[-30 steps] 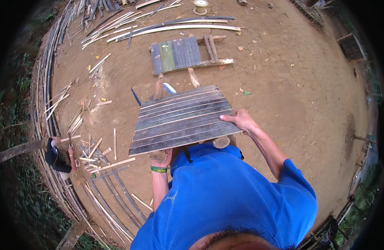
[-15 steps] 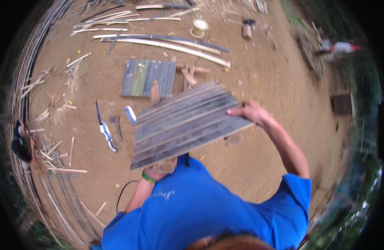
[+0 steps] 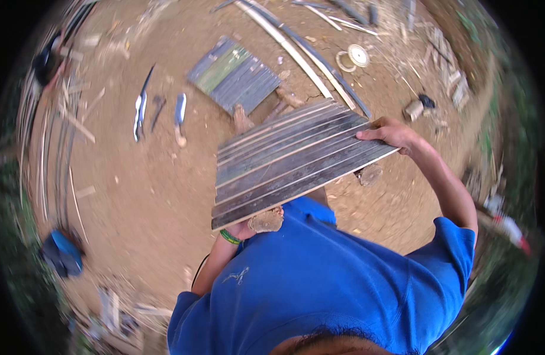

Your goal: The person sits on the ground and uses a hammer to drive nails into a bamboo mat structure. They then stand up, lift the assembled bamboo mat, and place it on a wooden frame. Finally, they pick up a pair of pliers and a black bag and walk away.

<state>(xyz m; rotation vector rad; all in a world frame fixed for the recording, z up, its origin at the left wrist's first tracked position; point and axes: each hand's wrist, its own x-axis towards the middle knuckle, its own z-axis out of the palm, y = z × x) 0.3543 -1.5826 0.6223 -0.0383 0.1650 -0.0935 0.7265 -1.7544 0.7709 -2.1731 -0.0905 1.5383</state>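
Far left on the dirt ground [image 3: 136, 195]: bundle of long bamboo strips [image 3: 50, 160] along the edge, a blue object [image 3: 62, 251] lower down, too blurred to identify. Next right, three long blades or knives [image 3: 143, 106] lie side by side on the soil, well apart from the person. Above centre, a second slatted panel [image 3: 235, 74] lies flat on the ground with short wood blocks [image 3: 243, 118] just beside its lower edge. Centre: slatted bamboo panel [image 3: 296, 160] held up off the ground, tilted, low corner toward the person's chest, high corner to the right. Left hand [image 3: 244, 229] is under the panel's low near corner, mostly hidden by it; supports the edge from below, finger closure can't be told. Green band on that wrist. A round wood stump [image 3: 266, 220] shows just beside that hand. Right hand [image 3: 391, 133] is closed on the panel's far right corner, fingers over the top face. Upper right: long bamboo poles [image 3: 302, 56] lie diagonally, small round spool [image 3: 356, 56] near them. Another stump [image 3: 370, 174] sits below the panel's right edge.
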